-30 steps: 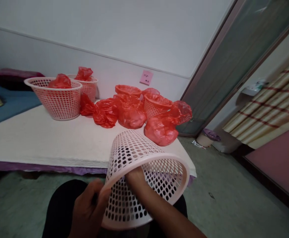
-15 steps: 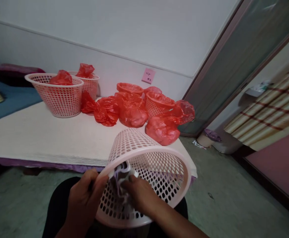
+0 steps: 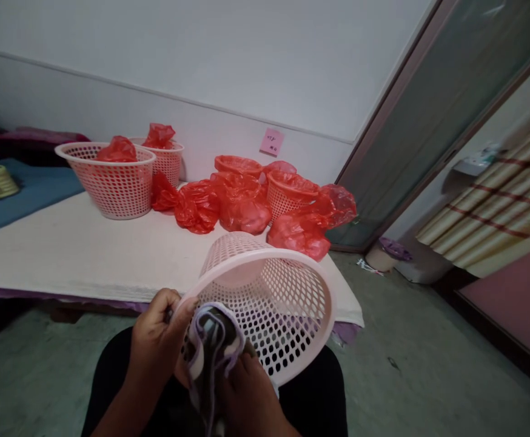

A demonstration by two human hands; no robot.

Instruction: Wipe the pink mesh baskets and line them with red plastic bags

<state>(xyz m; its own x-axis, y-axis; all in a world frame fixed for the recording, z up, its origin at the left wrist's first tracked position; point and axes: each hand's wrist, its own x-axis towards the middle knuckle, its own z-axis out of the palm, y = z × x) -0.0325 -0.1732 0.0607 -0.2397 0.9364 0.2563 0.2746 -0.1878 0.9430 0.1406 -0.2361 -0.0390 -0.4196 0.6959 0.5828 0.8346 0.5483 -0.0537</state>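
Note:
A pale pink plastic basket with a perforated wall lies tilted over my lap, its wide mouth turned toward me. My left hand grips the rim on its left side, thumb over the edge. Bunched in my right hand is a cloth with a purple-white edge, at the lower left of the basket's mouth. The cloth lies against the rim there, and part of it hangs down over my lap. My right fingers are partly hidden by the cloth and shadow.
On the white-covered bed stand a pink basket with a red bag inside, a similar one behind it, several red plastic bags and a red-lined basket. A pink note sticks to the wall. A bin stands on the floor.
My right hand has drawn back and down toward me with the cloth, from inside the basket to its lower left rim. The basket has tilted, showing more of its inside. My left hand keeps the rim.

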